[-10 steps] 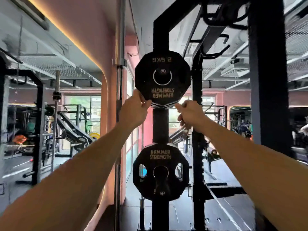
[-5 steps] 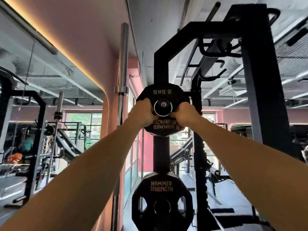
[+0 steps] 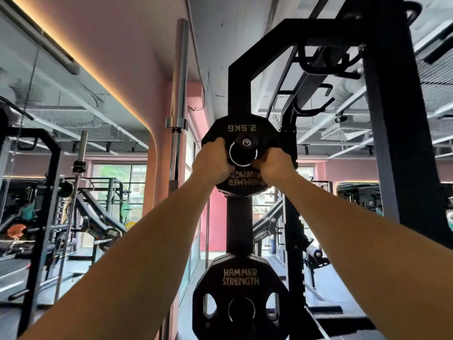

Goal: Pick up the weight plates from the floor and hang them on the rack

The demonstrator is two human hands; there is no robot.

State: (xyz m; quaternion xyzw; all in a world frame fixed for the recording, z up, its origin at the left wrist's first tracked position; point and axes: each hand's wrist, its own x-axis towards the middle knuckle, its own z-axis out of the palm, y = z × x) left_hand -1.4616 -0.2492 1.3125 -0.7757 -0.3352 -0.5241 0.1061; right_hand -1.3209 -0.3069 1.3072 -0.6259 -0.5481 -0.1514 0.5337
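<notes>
My left hand (image 3: pixel 212 161) and right hand (image 3: pixel 274 166) clutch the 2.5 kg weight plate (image 3: pixel 241 130) between them on the rack's peg (image 3: pixel 243 153), knuckles hiding part of its upside-down lettering.

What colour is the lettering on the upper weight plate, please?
White on the black upper weight plate, clearest in the head view.

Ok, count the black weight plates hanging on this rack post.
2 faces show. The 2.5 kg plate sits on the upper peg, gripped by the left hand and right hand. The larger plate hangs below. More may be stacked behind either.
</notes>
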